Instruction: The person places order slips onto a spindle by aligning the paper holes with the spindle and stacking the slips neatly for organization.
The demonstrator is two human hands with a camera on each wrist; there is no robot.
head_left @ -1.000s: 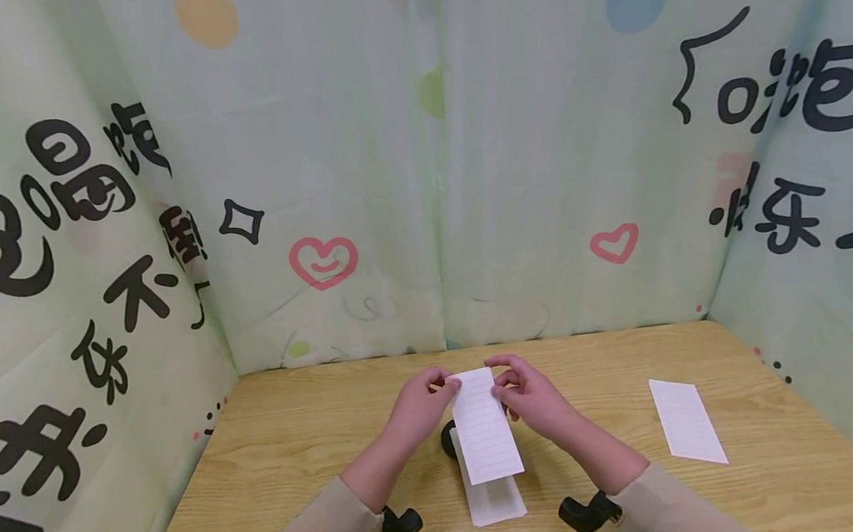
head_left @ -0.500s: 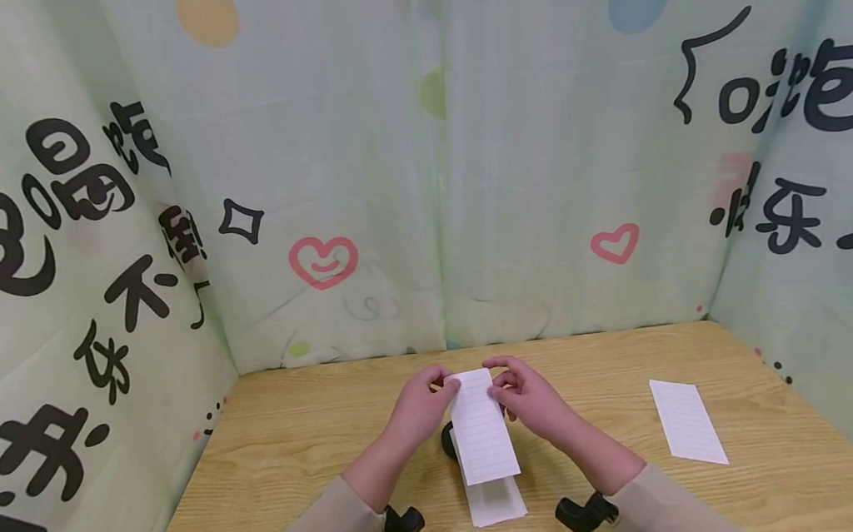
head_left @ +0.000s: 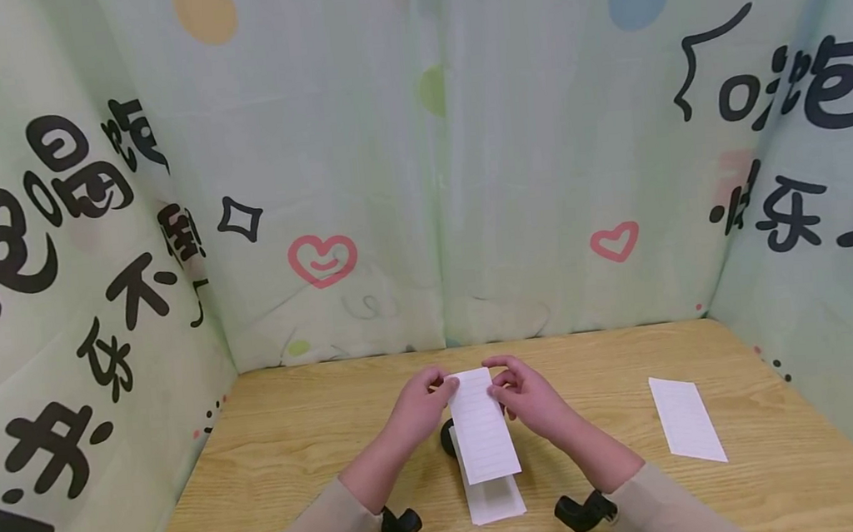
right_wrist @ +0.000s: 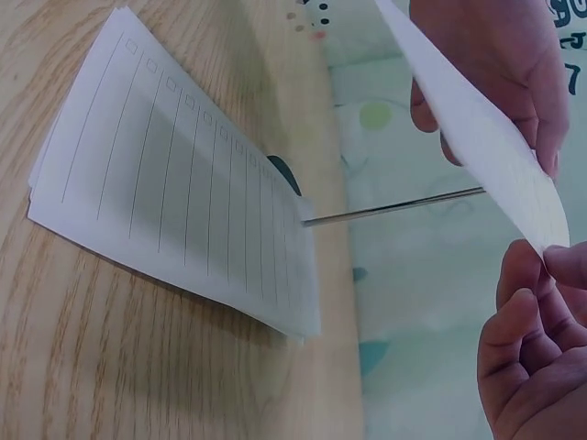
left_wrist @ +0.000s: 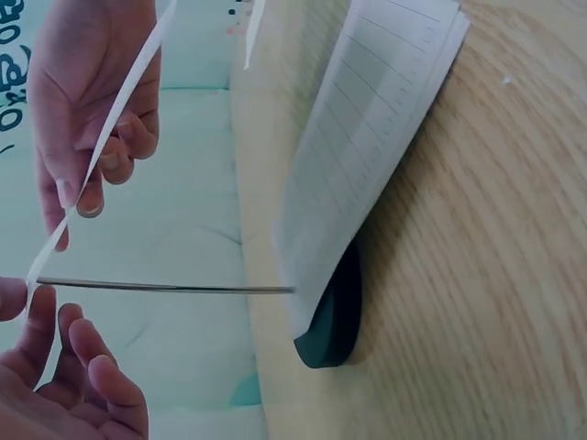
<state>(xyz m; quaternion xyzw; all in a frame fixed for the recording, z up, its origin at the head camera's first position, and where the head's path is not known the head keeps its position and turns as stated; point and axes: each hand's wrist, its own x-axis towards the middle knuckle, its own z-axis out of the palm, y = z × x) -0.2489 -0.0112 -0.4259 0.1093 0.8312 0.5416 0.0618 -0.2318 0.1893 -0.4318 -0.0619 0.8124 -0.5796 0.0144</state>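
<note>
My left hand (head_left: 422, 402) pinches the top left edge of a lined paper slip (head_left: 484, 428) between thumb and fingers. On the opposite edge my right hand (head_left: 529, 396) pinches the same slip, its index finger raised. Below stands a paper spike: a thin metal rod (left_wrist: 174, 288) rising from a round black base (left_wrist: 332, 316). Several lined slips (right_wrist: 174, 174) lie stacked at the rod's foot, with the rod through them. In the left wrist view the rod's top meets the held slip near my left fingers; whether it pierces the paper I cannot tell.
Another lined slip (head_left: 688, 421) lies flat on the wooden table (head_left: 305, 442) to the right. A printed curtain (head_left: 359, 179) encloses the table's back and both sides. Black wrist mounts (head_left: 402, 525) show at both sleeves.
My hands and the held slip have shifted very slightly left, then stayed nearly still. The stack and the slip on the right lie as before.
</note>
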